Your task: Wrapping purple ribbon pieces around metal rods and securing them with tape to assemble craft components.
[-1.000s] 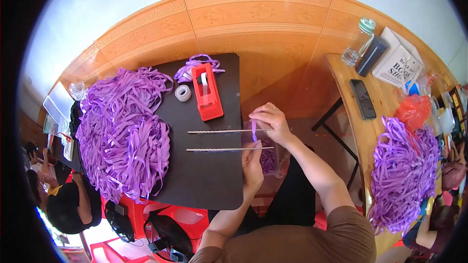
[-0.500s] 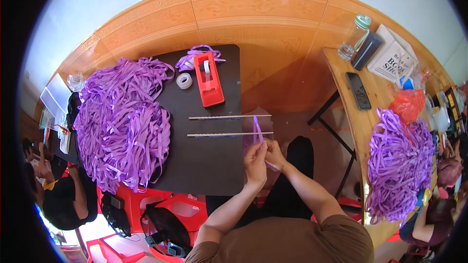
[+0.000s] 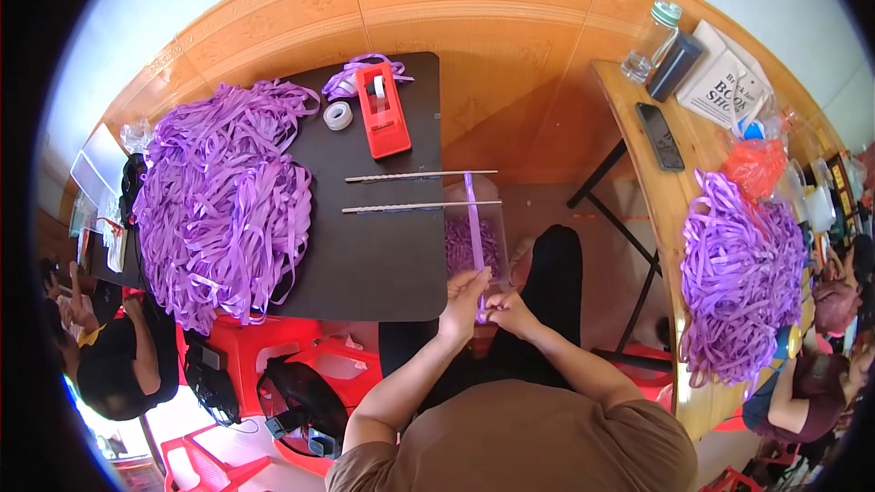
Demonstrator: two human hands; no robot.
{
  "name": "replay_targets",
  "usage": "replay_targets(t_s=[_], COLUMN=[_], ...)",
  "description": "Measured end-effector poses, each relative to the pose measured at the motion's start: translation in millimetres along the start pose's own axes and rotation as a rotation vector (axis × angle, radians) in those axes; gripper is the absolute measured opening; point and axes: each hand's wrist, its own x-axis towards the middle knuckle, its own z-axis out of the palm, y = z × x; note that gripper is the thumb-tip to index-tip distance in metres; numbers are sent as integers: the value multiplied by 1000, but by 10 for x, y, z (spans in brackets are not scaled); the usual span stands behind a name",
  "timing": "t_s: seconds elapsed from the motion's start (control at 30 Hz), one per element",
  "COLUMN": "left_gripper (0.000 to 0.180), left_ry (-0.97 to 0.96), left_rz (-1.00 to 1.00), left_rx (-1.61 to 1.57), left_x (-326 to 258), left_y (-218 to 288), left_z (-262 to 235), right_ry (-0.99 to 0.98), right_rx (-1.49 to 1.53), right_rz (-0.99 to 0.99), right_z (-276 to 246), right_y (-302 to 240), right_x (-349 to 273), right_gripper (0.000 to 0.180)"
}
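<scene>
A purple ribbon (image 3: 474, 232) runs from the farther of two thin twisted rods, across the nearer rod (image 3: 410, 208), down to my hands. The farther rod (image 3: 410, 176) and the nearer one lie side by side, jutting past the black table's right edge. My left hand (image 3: 465, 305) pinches the ribbon near its lower part. Just to its right, my right hand (image 3: 512, 315) is closed at the ribbon's lower end, fingers curled; the exact grip is partly hidden. Below the rods, a translucent bin (image 3: 499, 251) holds purple ribbon pieces.
A large heap of purple ribbon (image 3: 228, 210) covers the black table's (image 3: 365, 264) left side. Behind the rods are a red tape dispenser (image 3: 385, 118) and a tape roll (image 3: 337, 116). The wooden table (image 3: 629, 118) at right bears another ribbon heap (image 3: 743, 282), a phone (image 3: 660, 137) and bottles.
My hands have drawn back from the rods toward my body, and a longer stretch of ribbon now shows. The hands have moved slightly apart. The whole view has shifted, and the bin shows more.
</scene>
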Motion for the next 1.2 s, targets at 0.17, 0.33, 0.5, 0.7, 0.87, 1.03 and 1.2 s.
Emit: replay_targets(t_s=[0.17,0.33,0.5,0.7,0.87,1.03,1.2], left_gripper=[12,9,20,12,12,16,16], left_ry=[-62,-52,10,-82,-105,-138,-143], left_rz=[-86,49,116,117,180,187,139], left_rx=[91,297,299,339,336,351,179], left_x=[-19,-66,-193,-240,-269,-374,-473], left_y=[53,-49,90,36,110,286,379], left_z=[-66,-209,-64,-203,-216,-122,-80], right_ry=[-120,-273,-322,-320,-282,594,529], right_rx=[210,292,300,288,135,-528,-1052], right_rz=[139,204,149,34,-12,-691,-1242], right_z=[19,-1,23,40,-75,-372,-331], right_y=[-25,-314,-446,-468,-505,-915,-1604], right_x=[-219,-344,-373,-371,-311,33,257], right_gripper=[10,12,12,10,11,21,39])
